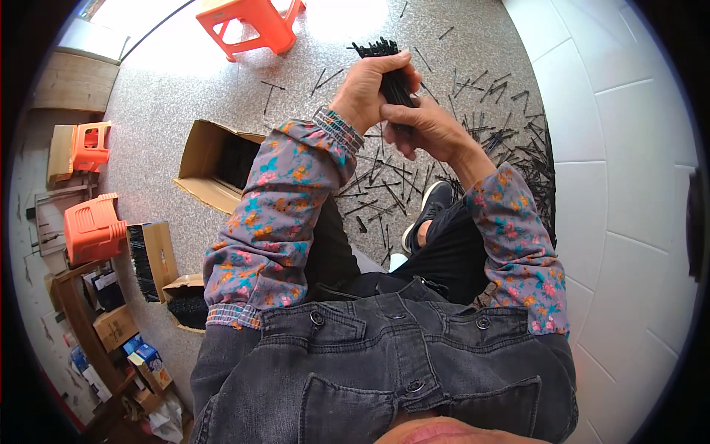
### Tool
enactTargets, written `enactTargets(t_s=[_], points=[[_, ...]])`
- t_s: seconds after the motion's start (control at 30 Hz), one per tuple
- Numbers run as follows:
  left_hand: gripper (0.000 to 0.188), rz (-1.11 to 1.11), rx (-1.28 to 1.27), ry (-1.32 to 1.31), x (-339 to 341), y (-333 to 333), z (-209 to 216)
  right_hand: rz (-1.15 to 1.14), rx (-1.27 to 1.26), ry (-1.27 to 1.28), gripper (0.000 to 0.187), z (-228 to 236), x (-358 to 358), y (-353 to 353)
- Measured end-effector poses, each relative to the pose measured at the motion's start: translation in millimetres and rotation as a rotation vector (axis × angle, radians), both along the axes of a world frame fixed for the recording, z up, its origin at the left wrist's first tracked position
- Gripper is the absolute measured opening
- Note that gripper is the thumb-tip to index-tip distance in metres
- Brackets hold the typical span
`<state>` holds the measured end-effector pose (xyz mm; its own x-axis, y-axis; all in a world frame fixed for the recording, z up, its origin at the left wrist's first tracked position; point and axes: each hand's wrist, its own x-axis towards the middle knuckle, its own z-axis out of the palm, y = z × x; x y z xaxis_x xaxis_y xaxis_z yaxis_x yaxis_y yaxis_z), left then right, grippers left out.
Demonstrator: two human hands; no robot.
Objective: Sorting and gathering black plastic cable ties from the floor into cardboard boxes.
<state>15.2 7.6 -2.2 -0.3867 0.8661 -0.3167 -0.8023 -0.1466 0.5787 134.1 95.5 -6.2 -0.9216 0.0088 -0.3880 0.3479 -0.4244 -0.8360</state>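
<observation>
Dark denim overalls fill the view nearest the camera, with flowered sleeves reaching forward from them. Both hands are closed around one upright bundle of thin black pieces, held above the floor toward its far edge: the left hand wraps the upper part, its thumb laid across, while the right hand grips the lower end; whether the two hands touch each other, I cannot tell. Below and right of them, loose black pieces lie scattered at all angles, thickest along the floor's right edge by the white wall, and some lie near a dark shoe. Judging by this, one handful is gathered and fairly even, yet a good deal of gathering seems left. Left of the hands, an open cardboard box has a dark interior whose contents are unclear; toward the floor's left edge, a narrow box and a smaller box contain black stock, so part of the work looks done. Farther out stand an orange stool at the far edge and orange plastic seats at the left. Printing shows on a blue package and a brown carton, too small to read reliably.
</observation>
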Motion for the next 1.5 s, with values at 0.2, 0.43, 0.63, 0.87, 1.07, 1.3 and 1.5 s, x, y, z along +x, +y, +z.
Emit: enactTargets(t_s=[0.2,0.43,0.63,0.87,1.07,1.3,1.5], points=[[0.024,-0.029,0.068,0.287,6,-3,11,-0.006,0.003,-0.03,0.019,7,6,7],[0.04,-0.266,-0.074,0.685,13,-13,8,0.122,-0.276,0.052,0.017,2,11,10],[0.045,-0.335,-0.043,0.35,19,-17,19,0.256,-0.425,0.044,0.017,-3,8,9],[0.037,-0.031,0.019,0.879,-18,-41,29,0.083,0.038,-0.065,0.024,27,3,-7],[0.034,0.068,-0.625,1.328,-110,-188,25,-0.032,0.137,-0.058,0.02,11,9,9],[0.045,0.086,-1.321,1.206,-148,-328,-56,-0.016,0.207,-0.089,0.019,-10,-1,-2],[0.056,-0.322,-1.63,1.151,-114,-290,-138,-0.027,0.266,-0.197,0.018,-31,-14,0]])
